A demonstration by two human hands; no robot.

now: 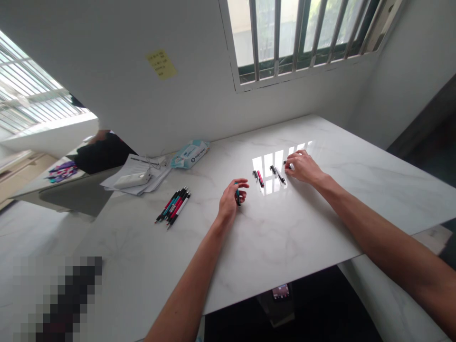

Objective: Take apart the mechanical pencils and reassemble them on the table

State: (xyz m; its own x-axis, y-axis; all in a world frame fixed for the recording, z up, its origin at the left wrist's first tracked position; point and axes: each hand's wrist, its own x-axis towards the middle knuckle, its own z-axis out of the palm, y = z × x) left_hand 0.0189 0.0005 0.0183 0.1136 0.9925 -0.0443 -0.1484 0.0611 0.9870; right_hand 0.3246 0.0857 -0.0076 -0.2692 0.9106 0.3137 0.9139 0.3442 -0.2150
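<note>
My left hand (230, 199) is closed around a teal-and-black pen (238, 194), just above the marble-patterned table. Farther right, my right hand (302, 166) rests low over the table with its fingers curled on a small black pen part (287, 163); the fingers partly hide it. Between the hands lie a red-and-black pen piece (261, 178), a short black pen piece (255, 175) beside it, another black piece (272, 169), and a pale barrel with a black end (280, 175). Left of my left hand is a pile of several pens (174, 205) in red, teal, white and black.
A pack of wipes (190, 154) and papers (124, 164) with a white device (133, 179) on them lie at the back left. Beyond the table (270, 247) are a wall with a yellow note (161, 64) and a barred window (295, 38). A person (103, 152) sits behind the partition.
</note>
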